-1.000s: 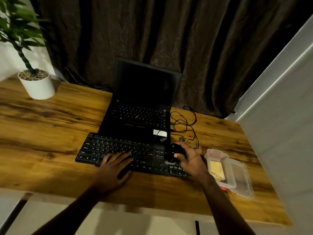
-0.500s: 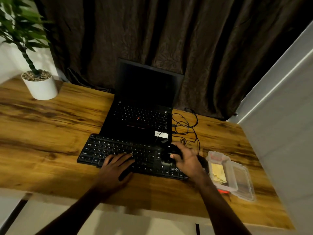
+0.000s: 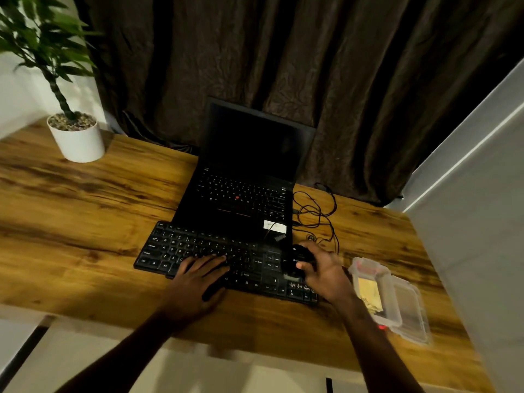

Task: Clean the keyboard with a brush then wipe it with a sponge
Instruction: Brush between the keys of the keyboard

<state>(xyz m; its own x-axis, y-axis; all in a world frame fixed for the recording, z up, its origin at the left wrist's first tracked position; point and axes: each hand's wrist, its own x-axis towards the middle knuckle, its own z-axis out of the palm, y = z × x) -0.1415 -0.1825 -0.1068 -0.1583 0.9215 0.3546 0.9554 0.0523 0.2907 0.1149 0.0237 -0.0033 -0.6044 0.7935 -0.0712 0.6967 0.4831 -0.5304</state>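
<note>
Black and low, the keyboard (image 3: 198,248) lies on the wooden desk (image 3: 85,208), angled a little, with its near edge close to the desk's front edge. The left hand (image 3: 198,282) rests palm-down on the keyboard's middle keys, its fingers (image 3: 209,263) straight and slightly spread, the thumb reaching to the near edge. The right hand (image 3: 326,275) is over the keyboard's right end, its fingers curled round a dark brush (image 3: 297,260) and the thumb pressed against the brush's side. The brush's paler lower end touches the keys beside the number pad (whether the bristles are bent is too dim to tell).

Just right of the keyboard stands a clear plastic container (image 3: 380,282), lid open, with a yellow sponge (image 3: 368,293) inside. Behind the keyboard and touching its far edge sits an open laptop (image 3: 243,199) with a dark screen. A tangled black cable (image 3: 317,211) lies beyond the keyboard's right end. Far to the keyboard's left and back, a white plant pot (image 3: 78,137) stands on the desk, and a brown curtain (image 3: 283,66) hangs behind.
</note>
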